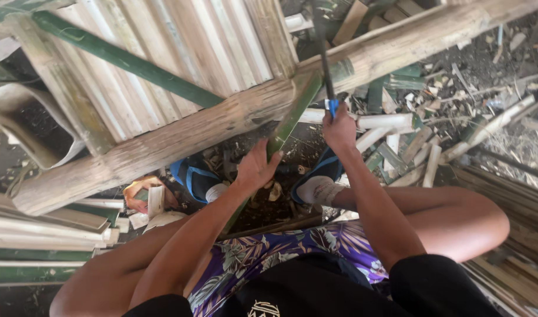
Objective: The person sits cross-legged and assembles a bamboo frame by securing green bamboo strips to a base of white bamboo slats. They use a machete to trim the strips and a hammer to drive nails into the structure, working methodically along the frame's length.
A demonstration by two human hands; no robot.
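Note:
My left hand point(256, 168) grips a green bamboo strip point(292, 114) that slants up under a thick pale bamboo pole point(181, 138). My right hand point(339, 130) is closed on the blue handle of a long dark blade point(323, 53), which rises past the pole's upper side. The blade's tip runs out of the top of the view. A panel of pale split bamboo slats point(163, 53) with a green cross strip point(128, 61) rests behind the pole.
My feet in blue sandals point(192, 179) rest on dark ground strewn with cut bamboo offcuts point(398, 144). Stacked bamboo strips point(40, 229) lie at the left, and more long strips point(515, 211) lie at the right. My bent knees frame the lower view.

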